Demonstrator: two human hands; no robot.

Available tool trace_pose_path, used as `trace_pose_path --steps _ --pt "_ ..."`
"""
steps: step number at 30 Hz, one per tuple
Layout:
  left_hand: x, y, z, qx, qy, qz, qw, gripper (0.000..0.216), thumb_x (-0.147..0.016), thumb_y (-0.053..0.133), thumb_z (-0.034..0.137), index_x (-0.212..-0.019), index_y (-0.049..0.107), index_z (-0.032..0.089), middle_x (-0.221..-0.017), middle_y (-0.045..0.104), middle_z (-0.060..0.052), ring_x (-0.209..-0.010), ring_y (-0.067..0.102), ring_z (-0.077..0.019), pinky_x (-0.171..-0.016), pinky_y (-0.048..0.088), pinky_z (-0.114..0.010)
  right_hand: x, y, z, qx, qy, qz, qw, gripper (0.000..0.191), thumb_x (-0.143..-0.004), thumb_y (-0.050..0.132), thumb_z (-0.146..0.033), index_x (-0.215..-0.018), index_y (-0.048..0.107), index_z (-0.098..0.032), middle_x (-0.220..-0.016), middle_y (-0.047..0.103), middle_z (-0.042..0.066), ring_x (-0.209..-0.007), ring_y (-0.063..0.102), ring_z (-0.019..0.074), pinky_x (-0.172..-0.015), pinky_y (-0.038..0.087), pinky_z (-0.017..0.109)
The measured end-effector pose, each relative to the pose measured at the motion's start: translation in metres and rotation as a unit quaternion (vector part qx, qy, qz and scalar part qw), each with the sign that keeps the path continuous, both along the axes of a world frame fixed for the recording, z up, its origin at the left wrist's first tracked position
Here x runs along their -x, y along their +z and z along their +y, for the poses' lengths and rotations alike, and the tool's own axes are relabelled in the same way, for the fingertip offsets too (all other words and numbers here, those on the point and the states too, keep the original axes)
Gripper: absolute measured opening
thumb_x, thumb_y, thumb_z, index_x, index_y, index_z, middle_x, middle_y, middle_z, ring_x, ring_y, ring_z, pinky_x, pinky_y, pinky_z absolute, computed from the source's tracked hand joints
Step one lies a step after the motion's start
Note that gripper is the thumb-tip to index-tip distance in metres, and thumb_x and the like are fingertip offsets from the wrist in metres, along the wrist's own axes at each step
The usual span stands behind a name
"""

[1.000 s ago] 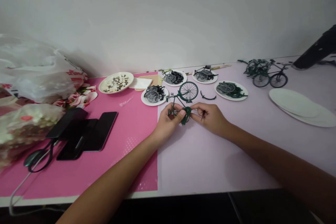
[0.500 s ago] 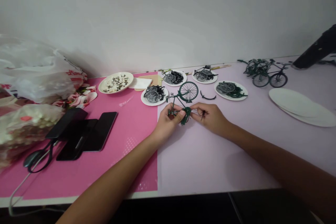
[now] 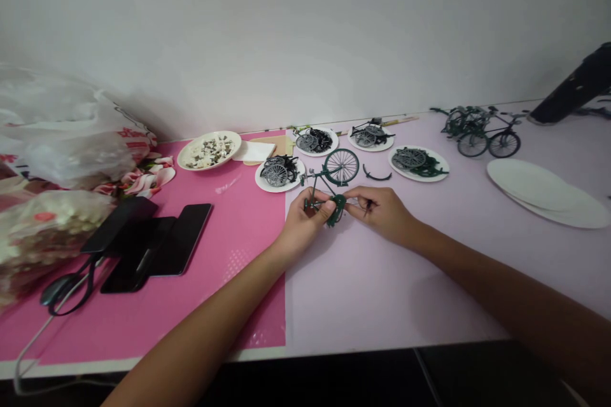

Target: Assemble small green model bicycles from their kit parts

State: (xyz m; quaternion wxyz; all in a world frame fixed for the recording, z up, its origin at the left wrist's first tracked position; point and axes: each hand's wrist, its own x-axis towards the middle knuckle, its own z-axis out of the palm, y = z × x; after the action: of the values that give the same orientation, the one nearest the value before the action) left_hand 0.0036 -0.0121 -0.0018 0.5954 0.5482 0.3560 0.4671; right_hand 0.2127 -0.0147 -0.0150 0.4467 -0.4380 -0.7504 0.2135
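A small dark green model bicycle (image 3: 330, 184) lies partly built on the pale lilac table (image 3: 382, 280), its spoked wheel (image 3: 342, 166) pointing away from me. My left hand (image 3: 305, 220) is closed around the frame near the green chain guard. My right hand (image 3: 382, 211) pinches the other end of the same model, its fingertips pressed together on a small dark part there. A loose curved black mudguard piece (image 3: 376, 175) lies just beyond my right hand.
Several white plates of bicycle parts (image 3: 419, 163) sit behind my hands, and a bowl of small pieces (image 3: 210, 150) stands on the pink mat. Finished model bicycles (image 3: 480, 133) and empty plates (image 3: 544, 193) are at right. Phones (image 3: 153, 243), scissors (image 3: 67, 289) and plastic bags (image 3: 62, 140) are at left.
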Motion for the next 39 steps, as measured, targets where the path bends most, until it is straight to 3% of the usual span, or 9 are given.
trace_pose_path --steps 9,16,25,39 --pt "-0.0004 -0.0041 0.0012 0.017 0.007 -0.017 1.0 0.055 -0.074 0.088 0.059 -0.093 0.056 0.018 -0.079 0.068 0.0 -0.068 0.061 -0.0122 -0.071 0.048 -0.027 -0.0043 -0.0055 0.0019 -0.01 -0.031 -0.016 0.999 0.031 -0.085 0.08 -0.033 -0.113 0.076 -0.022 -0.067 0.046 -0.006 -0.055 0.038 0.0103 -0.055 0.034 0.024" --pt "-0.0007 -0.0051 0.0014 0.016 0.0 -0.025 1.0 0.051 -0.078 0.087 0.053 -0.096 0.054 0.018 -0.081 0.066 0.0 -0.069 0.062 -0.012 -0.071 0.049 -0.027 -0.0036 -0.0055 0.0019 -0.017 -0.023 -0.016 0.999 0.028 -0.085 0.078 -0.029 -0.112 0.079 -0.022 -0.065 0.046 -0.006 -0.054 0.037 0.0097 -0.054 0.033 0.024" --pt "-0.0008 -0.0067 0.0011 0.014 -0.01 -0.033 0.999 0.047 -0.08 0.086 0.049 -0.094 0.054 0.018 -0.082 0.064 0.0 -0.07 0.061 -0.0121 -0.071 0.047 -0.027 -0.0023 -0.0053 0.0022 -0.051 0.008 -0.013 0.999 0.022 -0.092 0.074 -0.033 -0.107 0.085 -0.022 -0.069 0.068 0.002 -0.055 0.047 0.0117 -0.054 0.034 0.027" --pt "-0.0008 -0.0044 0.0007 0.007 -0.007 -0.02 1.0 0.047 -0.079 0.086 0.05 -0.091 0.053 0.019 -0.081 0.06 0.002 -0.069 0.058 -0.0114 -0.067 0.047 -0.026 -0.0029 -0.0053 0.0028 -0.071 0.01 -0.026 0.997 0.019 -0.095 0.072 -0.033 -0.105 0.086 -0.025 -0.064 0.063 0.0 -0.054 0.044 0.0113 -0.053 0.035 0.026"
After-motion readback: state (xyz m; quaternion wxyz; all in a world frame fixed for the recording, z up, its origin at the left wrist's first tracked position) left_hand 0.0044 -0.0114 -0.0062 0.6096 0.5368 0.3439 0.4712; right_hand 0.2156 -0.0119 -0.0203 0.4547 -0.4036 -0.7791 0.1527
